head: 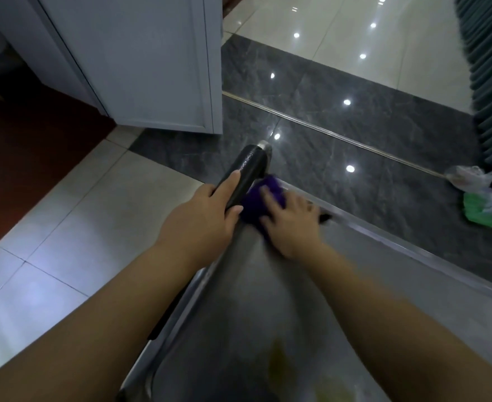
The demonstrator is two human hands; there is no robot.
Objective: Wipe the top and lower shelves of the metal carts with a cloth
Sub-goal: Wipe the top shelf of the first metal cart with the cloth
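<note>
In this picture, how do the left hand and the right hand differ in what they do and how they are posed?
The left hand is curled around the black handle of the cart, while the right hand lies flat, fingers spread. The left hand holds no cloth; the right hand presses the purple cloth onto the top shelf. The left hand looks sharp, the right hand blurred. Both are bare and reach toward the same far corner.

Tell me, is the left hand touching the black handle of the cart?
Touching: the head view shows the left hand wrapped around the black handle.
</note>
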